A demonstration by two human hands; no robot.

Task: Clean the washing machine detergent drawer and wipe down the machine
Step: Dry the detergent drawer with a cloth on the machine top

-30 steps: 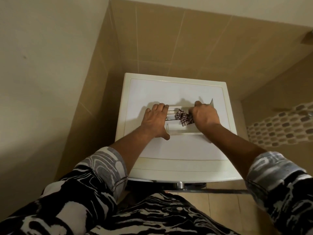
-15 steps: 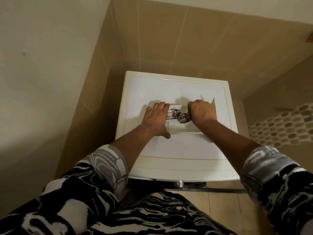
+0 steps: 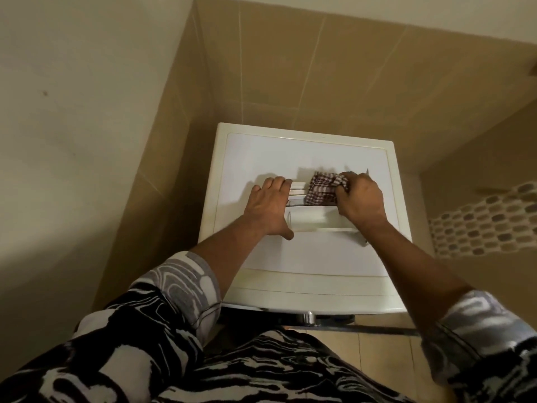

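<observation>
White washing machine (image 3: 290, 158) is viewed from above, set in a corner of beige tiled wall (image 3: 290, 68). Detergent drawer (image 3: 308, 219), white, is seen lying on the machine's top panel, near the middle. Left hand (image 3: 268, 206) is laid flat on the drawer's left end, fingers extended and close together, thumb spread toward the near side; nothing is gripped by it. Right hand (image 3: 360, 200) is closed round a checked cloth (image 3: 321, 189), dark red and white, which is bunched and pressed into the far compartments of the drawer. The near compartment is left uncovered. Patterned black-and-white sleeves (image 3: 174, 286) are noted on both forearms. A band of oval mosaic tile (image 3: 479, 222) is seen on the right wall.
</observation>
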